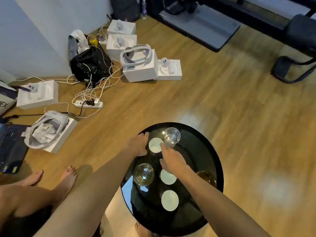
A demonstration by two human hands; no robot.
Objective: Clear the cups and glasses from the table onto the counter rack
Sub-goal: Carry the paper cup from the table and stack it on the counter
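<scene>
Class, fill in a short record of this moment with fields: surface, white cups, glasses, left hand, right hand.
surface: round black table
white cups: three, the far white cup between both hands
glasses: clear glass at far edge; wide glass; amber glass partly hidden
left hand: open, beside the far cup
right hand: fingertip on that cup's rim

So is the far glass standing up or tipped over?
Upright: the far glass stands on the black table, round mouth facing up.
</scene>
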